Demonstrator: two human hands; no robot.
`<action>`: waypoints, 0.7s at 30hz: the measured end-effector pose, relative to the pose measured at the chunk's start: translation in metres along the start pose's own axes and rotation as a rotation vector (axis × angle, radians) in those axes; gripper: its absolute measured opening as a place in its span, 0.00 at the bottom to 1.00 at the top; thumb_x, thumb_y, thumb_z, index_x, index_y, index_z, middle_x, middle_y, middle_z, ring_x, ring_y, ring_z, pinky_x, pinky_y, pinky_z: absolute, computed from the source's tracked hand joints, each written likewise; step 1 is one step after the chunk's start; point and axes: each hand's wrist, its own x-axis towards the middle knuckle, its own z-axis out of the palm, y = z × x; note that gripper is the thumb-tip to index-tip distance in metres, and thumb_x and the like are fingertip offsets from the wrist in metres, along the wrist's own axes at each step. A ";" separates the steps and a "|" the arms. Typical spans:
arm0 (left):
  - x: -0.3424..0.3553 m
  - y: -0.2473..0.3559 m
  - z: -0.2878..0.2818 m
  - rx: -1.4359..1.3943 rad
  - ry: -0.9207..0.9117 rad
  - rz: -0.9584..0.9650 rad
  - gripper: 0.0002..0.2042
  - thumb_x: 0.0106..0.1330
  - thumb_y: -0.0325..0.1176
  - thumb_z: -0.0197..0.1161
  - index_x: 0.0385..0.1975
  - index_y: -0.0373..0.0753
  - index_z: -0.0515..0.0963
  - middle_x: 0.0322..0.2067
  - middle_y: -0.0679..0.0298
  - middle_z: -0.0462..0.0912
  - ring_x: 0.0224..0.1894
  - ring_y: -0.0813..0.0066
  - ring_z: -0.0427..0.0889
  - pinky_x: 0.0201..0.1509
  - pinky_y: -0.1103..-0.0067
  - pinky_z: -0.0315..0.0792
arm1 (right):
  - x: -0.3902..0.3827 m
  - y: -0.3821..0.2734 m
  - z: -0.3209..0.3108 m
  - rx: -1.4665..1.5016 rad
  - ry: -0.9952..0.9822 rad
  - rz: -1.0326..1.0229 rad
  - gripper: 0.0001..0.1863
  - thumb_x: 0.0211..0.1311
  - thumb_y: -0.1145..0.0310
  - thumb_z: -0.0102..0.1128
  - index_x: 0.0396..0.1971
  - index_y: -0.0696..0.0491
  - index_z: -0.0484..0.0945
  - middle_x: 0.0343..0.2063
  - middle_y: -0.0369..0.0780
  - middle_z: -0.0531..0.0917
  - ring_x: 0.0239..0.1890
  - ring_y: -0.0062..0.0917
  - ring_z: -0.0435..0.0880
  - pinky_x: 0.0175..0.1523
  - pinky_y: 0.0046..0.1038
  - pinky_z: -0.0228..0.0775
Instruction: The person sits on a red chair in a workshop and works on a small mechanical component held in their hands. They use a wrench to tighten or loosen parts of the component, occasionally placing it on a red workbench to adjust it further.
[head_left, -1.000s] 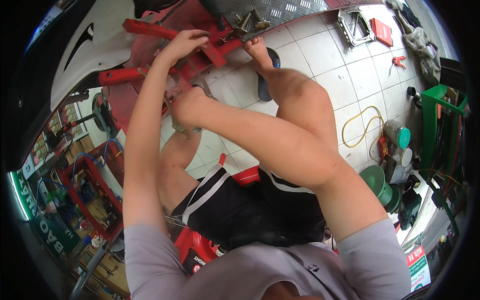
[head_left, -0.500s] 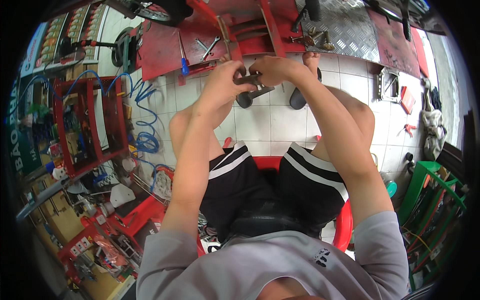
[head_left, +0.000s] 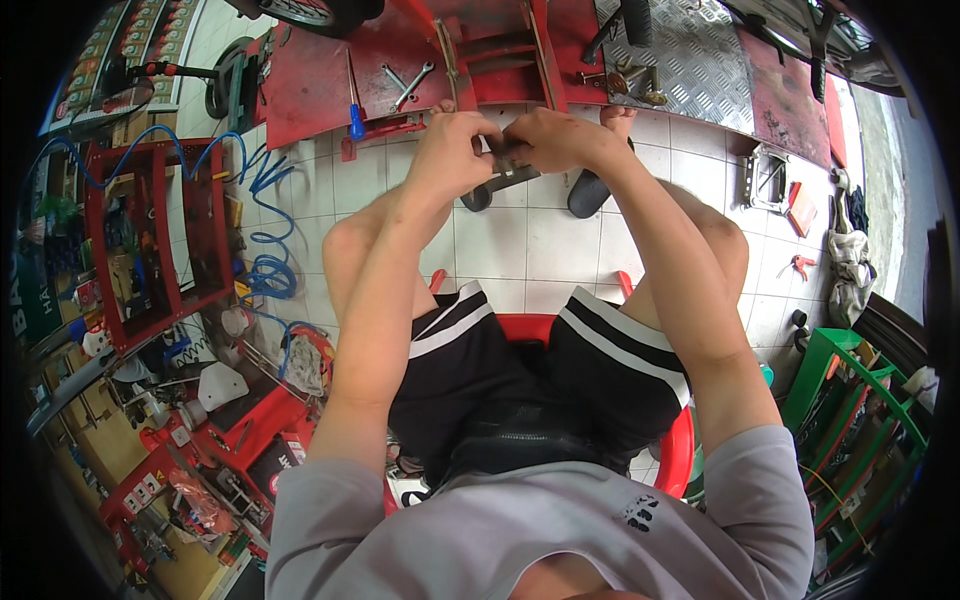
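Observation:
Ahead of my knees, my left hand (head_left: 452, 152) and my right hand (head_left: 553, 140) are close together at the near end of a red metal frame (head_left: 543, 60). Between them is a dark, worn metal part (head_left: 515, 177) with a bar across its lower side. My left fingers and thumb curl in a pinch at its left side. Over its top right, the right fingers bend down and grip it. Much of the part is covered by my fingers, and I cannot tell whether it is joined to the frame.
On the red platform (head_left: 310, 95) lie a blue-handled screwdriver (head_left: 356, 122) and crossed wrenches (head_left: 410, 85). Bolts and metal pieces (head_left: 645, 85) sit by the tread plate (head_left: 690, 60). A blue coiled hose (head_left: 270, 270) hangs at left, near a red rack (head_left: 160, 240). A green rack (head_left: 850, 430) stands right.
My left hand has tilted more upright and its fingers have closed further. The right hand has stayed near the dark part. The whole view has shifted slightly.

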 end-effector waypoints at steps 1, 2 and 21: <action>-0.001 0.000 0.001 -0.006 0.014 -0.001 0.12 0.44 0.20 0.64 0.33 0.32 0.82 0.26 0.58 0.80 0.25 0.70 0.77 0.32 0.76 0.70 | 0.002 0.000 0.000 0.006 -0.004 0.014 0.13 0.63 0.66 0.50 0.39 0.57 0.81 0.26 0.47 0.83 0.33 0.38 0.84 0.43 0.37 0.73; 0.000 -0.002 0.002 0.014 0.040 0.013 0.12 0.45 0.20 0.63 0.32 0.32 0.82 0.26 0.57 0.80 0.25 0.69 0.77 0.33 0.76 0.70 | 0.003 0.000 0.001 0.013 -0.009 0.028 0.13 0.63 0.66 0.49 0.37 0.58 0.81 0.23 0.46 0.83 0.31 0.37 0.85 0.42 0.37 0.73; 0.058 -0.141 -0.113 -0.198 0.494 -0.674 0.10 0.63 0.23 0.55 0.42 0.27 0.77 0.30 0.58 0.83 0.30 0.75 0.82 0.28 0.80 0.74 | 0.008 -0.001 -0.002 0.117 -0.067 0.098 0.22 0.63 0.50 0.51 0.37 0.54 0.82 0.21 0.42 0.82 0.25 0.27 0.83 0.39 0.31 0.74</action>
